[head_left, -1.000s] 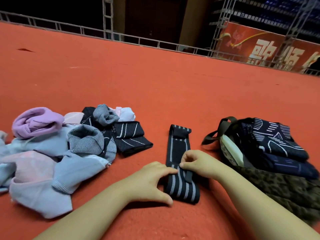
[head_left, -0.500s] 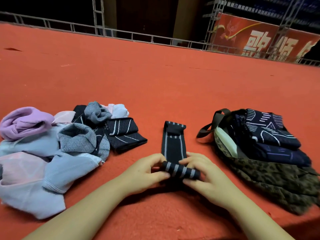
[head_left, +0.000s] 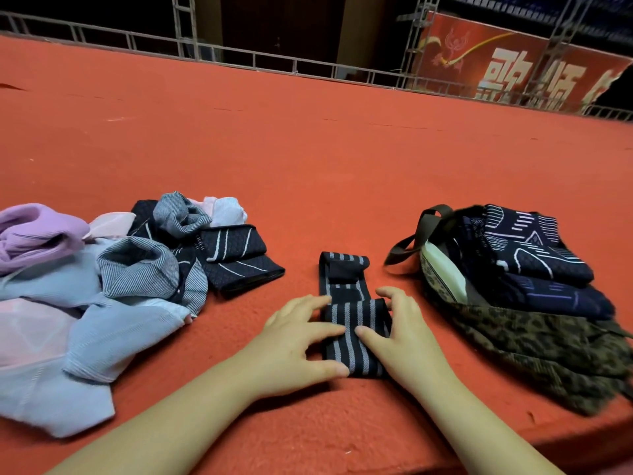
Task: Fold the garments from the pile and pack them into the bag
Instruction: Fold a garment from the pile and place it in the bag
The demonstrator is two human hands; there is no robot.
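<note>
— Black knit with grey stripes, what is it?

— It is the striped garment, a long ribbed band lying flat on the red carpet, its near end folded over. My left hand and my right hand press on the fold from both sides; the fingers are almost straight and grip nothing.

— Where are the others?

— The soft pile is on the left. The leopard-print bag, with dark folded pieces, is just on the right.

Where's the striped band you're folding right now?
In the head view, the striped band lies on the red carpet at centre, between the pile on the left and the bag on the right, under both hands.
</note>
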